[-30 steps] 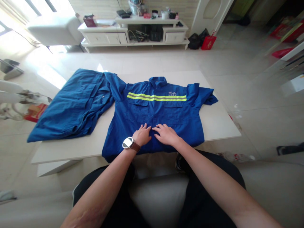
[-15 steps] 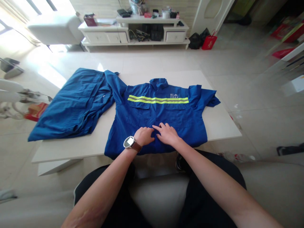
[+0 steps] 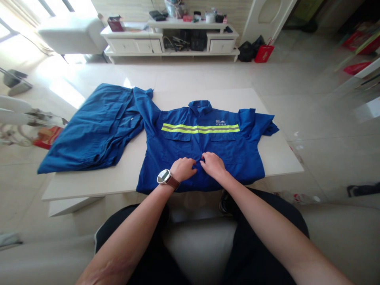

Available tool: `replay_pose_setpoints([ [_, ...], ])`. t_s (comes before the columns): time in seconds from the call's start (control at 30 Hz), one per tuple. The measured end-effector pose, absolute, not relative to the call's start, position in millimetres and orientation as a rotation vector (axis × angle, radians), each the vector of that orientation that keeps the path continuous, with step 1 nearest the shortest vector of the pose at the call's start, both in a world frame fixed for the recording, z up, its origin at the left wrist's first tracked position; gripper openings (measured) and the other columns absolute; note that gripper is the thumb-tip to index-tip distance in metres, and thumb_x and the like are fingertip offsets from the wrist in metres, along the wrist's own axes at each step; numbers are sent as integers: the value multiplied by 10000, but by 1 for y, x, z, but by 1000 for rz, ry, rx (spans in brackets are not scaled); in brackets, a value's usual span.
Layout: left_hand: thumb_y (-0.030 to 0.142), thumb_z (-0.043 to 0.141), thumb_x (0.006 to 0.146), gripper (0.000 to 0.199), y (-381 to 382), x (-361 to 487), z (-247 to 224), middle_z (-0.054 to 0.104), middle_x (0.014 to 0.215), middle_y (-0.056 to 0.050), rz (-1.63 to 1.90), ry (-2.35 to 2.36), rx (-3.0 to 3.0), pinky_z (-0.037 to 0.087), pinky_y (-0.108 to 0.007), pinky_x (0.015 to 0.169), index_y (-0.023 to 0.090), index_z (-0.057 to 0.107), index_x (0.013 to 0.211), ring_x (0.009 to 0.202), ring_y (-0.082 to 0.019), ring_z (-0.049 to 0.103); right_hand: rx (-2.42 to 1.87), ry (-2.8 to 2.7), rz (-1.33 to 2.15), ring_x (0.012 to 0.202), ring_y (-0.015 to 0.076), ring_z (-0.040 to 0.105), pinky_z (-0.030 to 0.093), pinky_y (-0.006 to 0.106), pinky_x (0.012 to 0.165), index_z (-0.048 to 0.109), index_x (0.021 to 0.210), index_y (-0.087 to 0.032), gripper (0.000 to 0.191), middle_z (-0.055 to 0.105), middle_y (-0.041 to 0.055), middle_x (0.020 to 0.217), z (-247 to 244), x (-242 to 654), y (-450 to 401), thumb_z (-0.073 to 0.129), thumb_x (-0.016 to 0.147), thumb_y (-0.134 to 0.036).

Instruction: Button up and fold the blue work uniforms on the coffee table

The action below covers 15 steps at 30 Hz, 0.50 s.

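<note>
A blue work jacket (image 3: 204,144) lies front up, its collar pointing away from me. A yellow and grey reflective stripe (image 3: 181,128) crosses its chest, with two flap pockets below and a small white logo at one side. Over the lower part of the front opening, my left hand (image 3: 183,169) has its fingers curled down and closed on the cloth. A short gap away, my right hand (image 3: 213,164) is also closed on the jacket, fingertips pinched near the front edge. What lies under the fingertips is partly hidden. A round watch (image 3: 164,177) sits on my left wrist.
The white table (image 3: 118,185) carries a second blue garment (image 3: 86,130), folded, at the left beside the jacket's sleeve. Beyond the floor stands a white TV cabinet (image 3: 127,46) with various items. A red bag (image 3: 263,53) and black bags (image 3: 247,51) rest near it.
My right hand's outstretched index finger has curled in, and the hands are slightly farther apart. The jacket's lower front lies a little flatter. The whole view has shifted slightly.
</note>
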<state>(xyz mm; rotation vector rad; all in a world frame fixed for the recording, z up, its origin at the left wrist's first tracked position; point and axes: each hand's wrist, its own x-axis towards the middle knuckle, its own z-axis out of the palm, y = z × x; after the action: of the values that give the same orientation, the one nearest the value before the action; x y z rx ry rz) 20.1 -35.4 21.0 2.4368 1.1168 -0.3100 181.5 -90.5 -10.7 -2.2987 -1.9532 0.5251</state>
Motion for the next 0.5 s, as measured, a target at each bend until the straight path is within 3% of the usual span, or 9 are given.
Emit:
replay_pose_setpoints([
  [0.17,388,627,897,357,-32,27,24,776,1110,-111,-301,1161,2374,545,-374,892,270,752,1210,1075,-320,723,-2275,-1720,658,992,205,684,475,284,876,717,949,-224,161,756,57,1011,-18,190,-84,580,907,-150],
  [0.33,360,636,890,316,-28,35,28,786,1083,-67,-130,1266,2232,531,-337,877,274,751,1172,1058,-281,720,-2193,-1309,745,858,178,685,483,258,782,686,1053,-223,307,740,-4,889,-22,193,-76,655,765,-124],
  [0.5,331,677,872,231,-24,39,29,774,1072,-46,151,1329,2124,507,-297,835,251,731,1082,1011,-235,708,-2009,-1040,952,935,167,713,525,252,849,721,1046,-147,303,774,73,1021,-24,193,-63,580,787,-80],
])
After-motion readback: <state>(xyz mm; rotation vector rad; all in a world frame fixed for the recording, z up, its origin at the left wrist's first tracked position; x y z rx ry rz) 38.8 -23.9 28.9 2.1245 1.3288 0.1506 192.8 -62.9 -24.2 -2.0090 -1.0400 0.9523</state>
